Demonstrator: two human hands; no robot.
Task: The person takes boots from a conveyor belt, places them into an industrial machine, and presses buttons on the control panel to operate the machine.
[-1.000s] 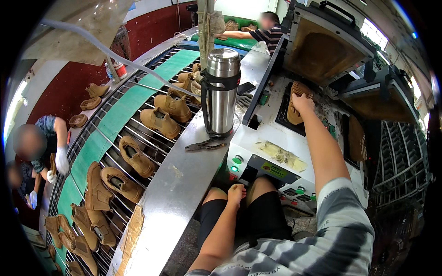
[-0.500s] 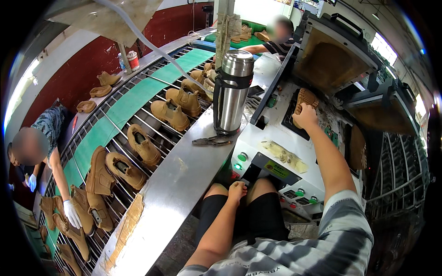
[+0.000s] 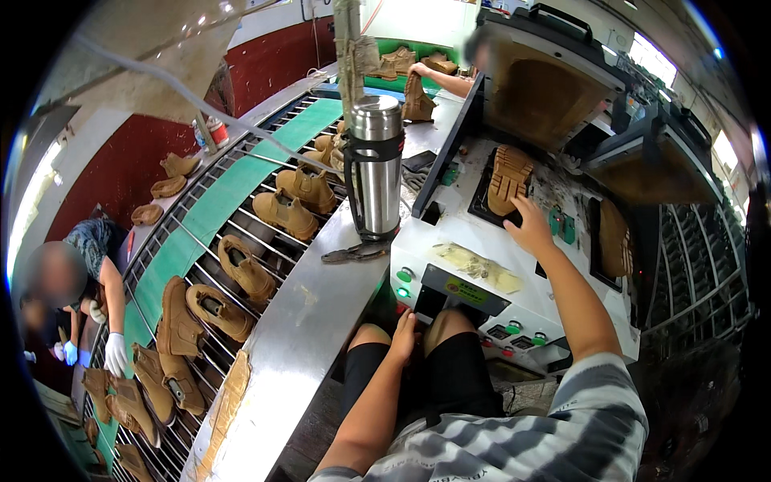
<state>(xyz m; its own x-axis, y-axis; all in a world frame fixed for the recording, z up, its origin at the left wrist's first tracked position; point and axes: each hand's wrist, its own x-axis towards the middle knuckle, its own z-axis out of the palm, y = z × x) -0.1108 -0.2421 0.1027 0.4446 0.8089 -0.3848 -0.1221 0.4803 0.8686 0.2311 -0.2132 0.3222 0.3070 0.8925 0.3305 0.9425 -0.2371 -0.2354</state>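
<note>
A tan boot (image 3: 510, 178) lies sole up on the black pad of the white machine (image 3: 450, 233), its ridged tread showing. My right hand (image 3: 534, 229) is open at the near end of that sole, thumb and fingers apart; whether a fingertip still touches it I cannot tell. Down by my knees, my left hand (image 3: 405, 337) has its fingers stretched toward a red button (image 3: 401, 308) on the machine's front. It holds nothing that I can see. A second tan boot (image 3: 615, 238) rests in the black holder at the machine's right.
Raised lids (image 3: 546, 88) stand behind the pads. A steel thermos (image 3: 376, 169) and pliers (image 3: 355, 252) sit on the metal ledge. Left of it, a roller conveyor with a green belt (image 3: 193, 225) carries several tan boots (image 3: 233, 313). One co-worker's gloved hand (image 3: 116, 355) hangs above them; another's hand (image 3: 419, 70) grips a boot.
My right hand has loosened from the boot and drawn back slightly toward me. My left hand's fingers have straightened toward the machine's front. The far co-worker now holds up a boot.
</note>
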